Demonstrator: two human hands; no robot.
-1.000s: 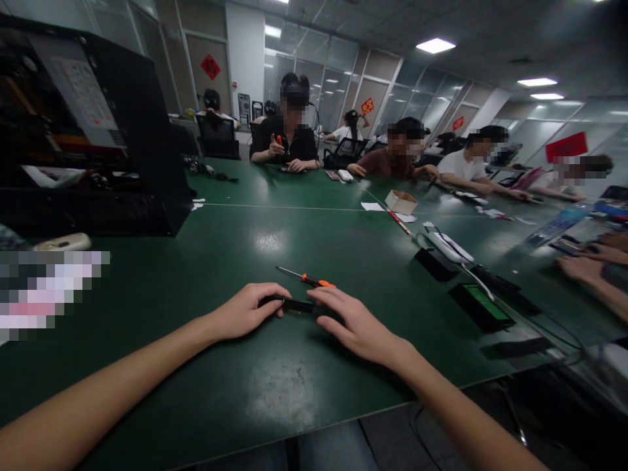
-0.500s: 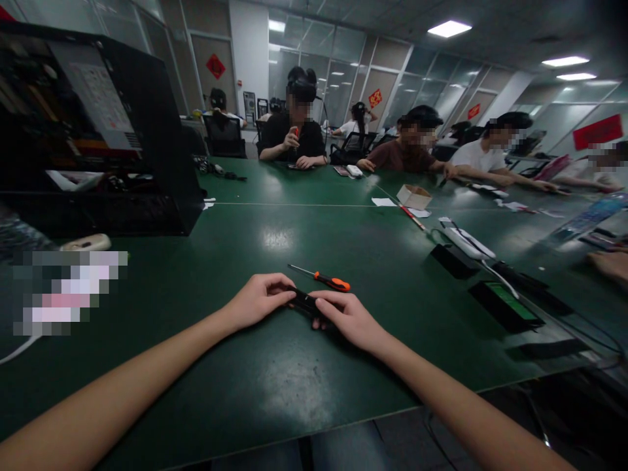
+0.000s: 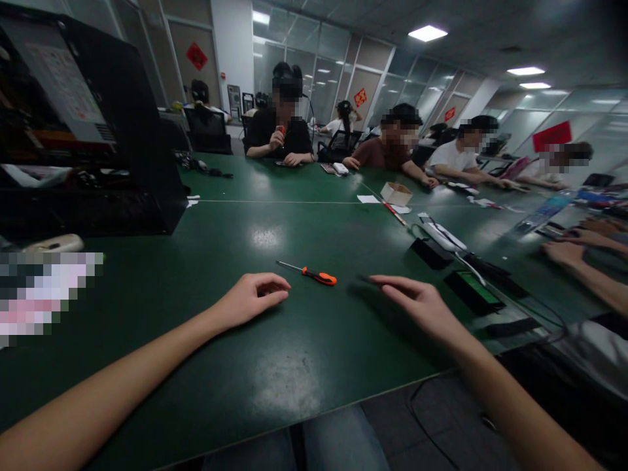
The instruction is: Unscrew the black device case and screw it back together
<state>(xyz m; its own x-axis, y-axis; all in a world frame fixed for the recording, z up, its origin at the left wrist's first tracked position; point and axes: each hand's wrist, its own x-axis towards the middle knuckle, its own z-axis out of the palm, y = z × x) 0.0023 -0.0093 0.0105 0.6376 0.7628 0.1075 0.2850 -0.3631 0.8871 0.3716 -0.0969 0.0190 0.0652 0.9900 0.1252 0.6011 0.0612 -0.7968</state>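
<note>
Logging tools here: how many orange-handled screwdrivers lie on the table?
1: the screwdriver, its handle between the left hand and right hand. Others may be hidden.

From my remote view I see a long green table (image 3: 210,379) with a glossy top, spreading across the near part of the room and reaching far back. Glass partition walls (image 3: 324,62) run along the far side, and a white pillar (image 3: 231,59) stands at far left. I can make out red decorations (image 3: 197,56) there, and black chairs (image 3: 209,133) beyond the table. Bright ceiling panels (image 3: 428,33) leave pale reflections on the tabletop; the floor (image 3: 402,425) at near right looks dark grey.
</note>
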